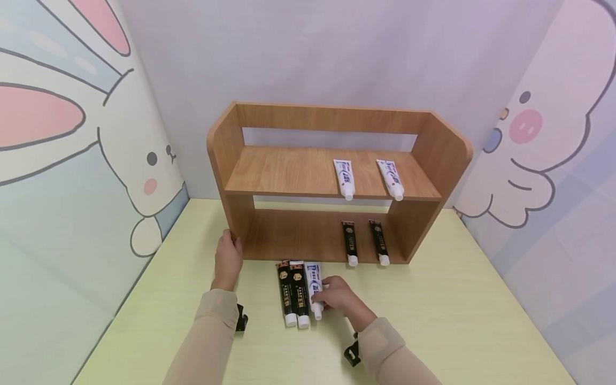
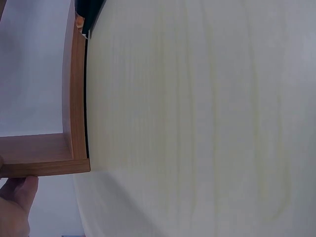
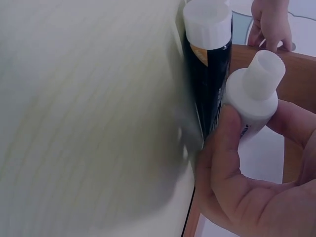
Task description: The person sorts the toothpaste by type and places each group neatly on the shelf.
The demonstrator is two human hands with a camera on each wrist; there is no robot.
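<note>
1. White-and-blue, white-capped tube [image 1: 314,277]: I pinch it in my right hand [image 1: 339,294], before the lower front edge of the brown wooden shelf [image 1: 284,171].
2. Two black, white-capped tubes [image 1: 299,294]: beside it, on the pale yellow table [image 1: 457,305].
3. My left hand [image 1: 228,261]: grips the shelf's left side panel [image 1: 229,152].

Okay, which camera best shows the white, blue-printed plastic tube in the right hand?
The head view: it shows the white tube nearly full length, print visible, the right hand covering part of one side. The right wrist view gives its white cap close up, body mostly hidden. The left wrist view doesn't show it.
</note>
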